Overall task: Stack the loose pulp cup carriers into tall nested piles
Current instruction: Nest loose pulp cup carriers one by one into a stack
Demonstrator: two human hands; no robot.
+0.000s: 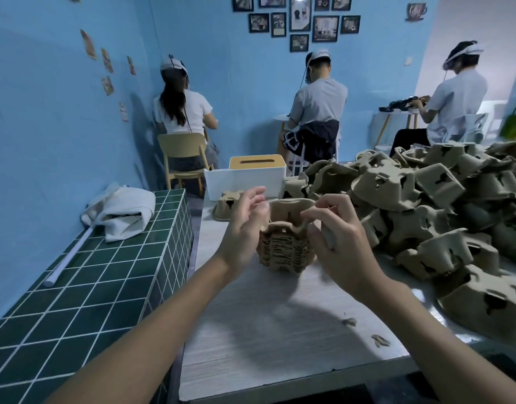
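Two hands are working: L hand (245, 225), fingers (254, 194) loosely spread, is resting against top carrier (289, 209) sitting on nested pile (283, 250) on table (265, 330); R hand (337, 240) is pinching its right rim; loose carriers (431, 205) are lying heaped far rt.

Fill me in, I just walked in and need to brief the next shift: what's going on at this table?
A person is nesting pulp cup carriers on the white table. The right hand pinches the rim of the top carrier, fitting it onto a short nested pile, while the left hand, fingers relaxed, rests against its other side. A large heap of loose carriers lies unstacked to the right.
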